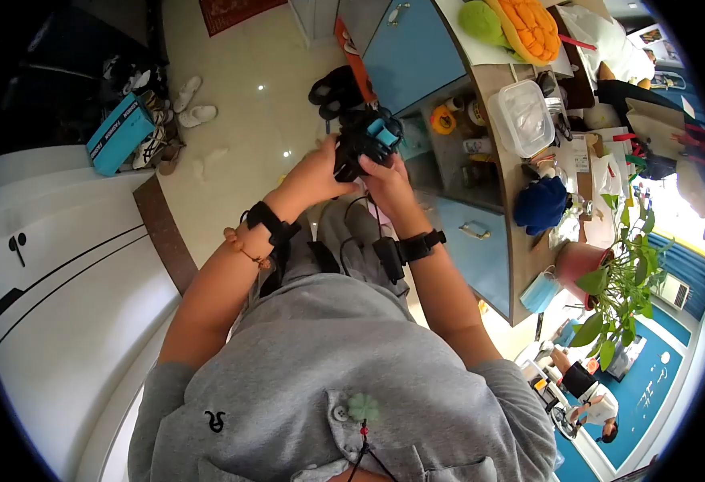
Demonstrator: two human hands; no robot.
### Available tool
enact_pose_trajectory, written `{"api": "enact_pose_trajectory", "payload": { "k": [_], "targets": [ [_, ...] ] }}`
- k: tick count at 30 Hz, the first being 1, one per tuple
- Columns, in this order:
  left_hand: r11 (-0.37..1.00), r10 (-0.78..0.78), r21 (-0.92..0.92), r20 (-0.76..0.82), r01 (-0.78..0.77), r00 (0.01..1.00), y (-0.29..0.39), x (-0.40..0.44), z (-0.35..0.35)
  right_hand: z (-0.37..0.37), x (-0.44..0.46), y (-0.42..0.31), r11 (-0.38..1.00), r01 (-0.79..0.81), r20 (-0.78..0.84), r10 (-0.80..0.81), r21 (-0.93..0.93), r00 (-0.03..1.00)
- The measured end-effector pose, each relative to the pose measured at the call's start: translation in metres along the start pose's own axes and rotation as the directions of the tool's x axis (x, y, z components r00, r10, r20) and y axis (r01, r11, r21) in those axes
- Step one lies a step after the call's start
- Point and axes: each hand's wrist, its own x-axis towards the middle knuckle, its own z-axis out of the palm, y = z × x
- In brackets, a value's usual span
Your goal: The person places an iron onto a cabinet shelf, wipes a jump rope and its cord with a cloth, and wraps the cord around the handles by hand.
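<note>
Both my hands are closed around a black, bulky object point(354, 154) with a bright blue patch on top; its kind I cannot make out. My left hand point(317, 170) grips its left side, fingers partly hidden behind it. From the lower right, my right hand point(389, 185) holds it with the thumb lying across the front. A pair of black shoes point(335, 90) sits on the floor just beyond. Each wrist wears a black strap, and a dark cable hangs between my forearms.
On the right stands a blue cabinet point(413, 60) with an open shelf section. Its top carries a plastic container point(523, 119), a dark blue cloth item point(541, 205) and a potted plant point(609, 273). Shoes and a blue shoebox point(120, 134) are at left. Another person point(597, 398) is far right.
</note>
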Motion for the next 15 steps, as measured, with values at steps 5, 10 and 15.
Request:
{"api": "enact_pose_trajectory", "payload": {
  "k": [5, 10, 15],
  "targets": [
    [0.997, -0.076, -0.025, -0.034, 0.075, 0.997, -0.004, 0.015, 0.008, 0.012, 0.011, 0.01, 0.999, 0.04, -0.08, -0.039, 0.016, 0.996],
    [0.991, 0.082, 0.105, 0.042, -0.086, 0.996, -0.004, 0.02, -0.039, 0.011, 0.018, 0.025, 0.999, 0.039, -0.27, -0.036, 0.005, 0.962],
    [0.592, 0.805, 0.462, -0.372, -0.66, 0.462, 0.047, -0.031, -0.178, -0.016, 0.018, 0.054, 0.961, 0.13, -0.511, 0.013, 0.243, 0.859]
  ]
}}
